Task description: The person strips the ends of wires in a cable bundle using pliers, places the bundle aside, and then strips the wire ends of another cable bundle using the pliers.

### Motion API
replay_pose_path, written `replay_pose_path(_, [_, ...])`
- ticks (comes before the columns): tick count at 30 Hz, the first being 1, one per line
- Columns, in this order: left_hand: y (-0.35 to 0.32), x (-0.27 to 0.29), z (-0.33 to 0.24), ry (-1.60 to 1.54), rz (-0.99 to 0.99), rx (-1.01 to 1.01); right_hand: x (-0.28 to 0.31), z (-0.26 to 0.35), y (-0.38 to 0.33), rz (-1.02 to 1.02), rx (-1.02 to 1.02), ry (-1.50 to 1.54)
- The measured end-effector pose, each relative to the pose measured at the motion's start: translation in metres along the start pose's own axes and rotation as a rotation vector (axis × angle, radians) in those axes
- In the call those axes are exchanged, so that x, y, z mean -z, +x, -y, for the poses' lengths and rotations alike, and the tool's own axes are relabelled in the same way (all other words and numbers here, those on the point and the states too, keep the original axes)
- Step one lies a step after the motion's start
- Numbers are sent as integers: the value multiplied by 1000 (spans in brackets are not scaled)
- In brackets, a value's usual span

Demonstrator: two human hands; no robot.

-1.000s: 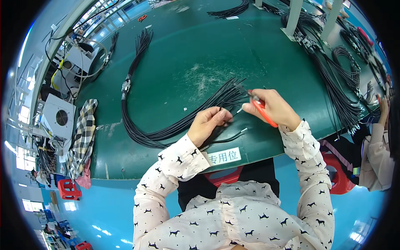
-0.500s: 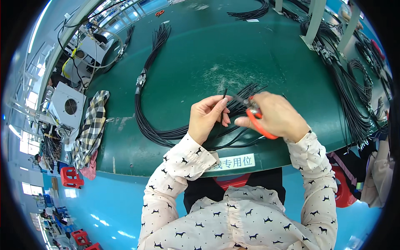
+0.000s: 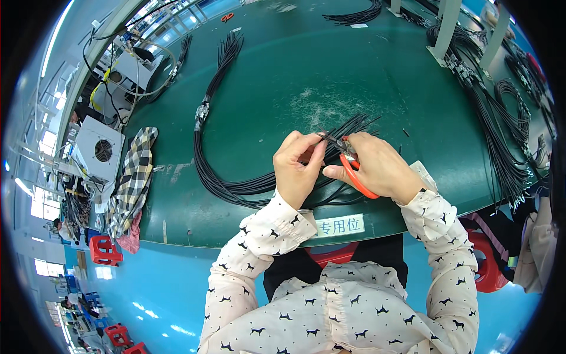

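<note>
A black cable end (image 3: 322,136) is pinched between the thumb and fingers of my left hand (image 3: 296,163). My right hand (image 3: 383,167) is wrapped round orange-handled cutters (image 3: 357,177). Their dark metal jaws point left and meet the cable end close to my left fingertips; whether they are closed on it I cannot tell. Behind and below both hands lies a bundle of thin black cables (image 3: 200,154), bent in a wide U on the green table (image 3: 265,76). Its loose ends (image 3: 356,123) fan out just beyond my hands. My left palm is partly hidden.
Pale scraps (image 3: 321,106) lie beyond my hands, with a short dark piece (image 3: 405,132) to the right. More cable bundles (image 3: 495,135) hang by metal posts (image 3: 443,41). A checked cloth (image 3: 134,183) and white fan unit (image 3: 100,150) stand left. Orange scissors (image 3: 227,17) lie far off.
The cutters' jaws have moved left to the cable end at my left fingertips. My left hand has tipped the cable end over from upright. A short dark piece now shows on the table to the right.
</note>
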State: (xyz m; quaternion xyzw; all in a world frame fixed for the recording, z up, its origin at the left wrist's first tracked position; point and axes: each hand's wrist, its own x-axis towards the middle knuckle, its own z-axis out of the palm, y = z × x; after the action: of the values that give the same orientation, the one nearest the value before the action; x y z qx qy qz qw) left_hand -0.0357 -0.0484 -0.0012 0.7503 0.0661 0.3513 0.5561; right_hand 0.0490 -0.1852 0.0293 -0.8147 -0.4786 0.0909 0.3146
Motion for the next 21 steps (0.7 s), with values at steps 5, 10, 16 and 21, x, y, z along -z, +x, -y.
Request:
replay_pose_path(5, [-2,-4,2,153,-54,-122,4,0,-1,22,8,47])
replay_pose_path(10, [-1,-5,1,260,-72,-249,0,1,-1,9,-18,46])
replay_pose_path(16, [3,-1,-1,329,20,-320,-7,-2,-2,-124,40,33])
replay_pose_path(21, [3,6,-8,50,199,-34,3,-2,-3,-85,22,11])
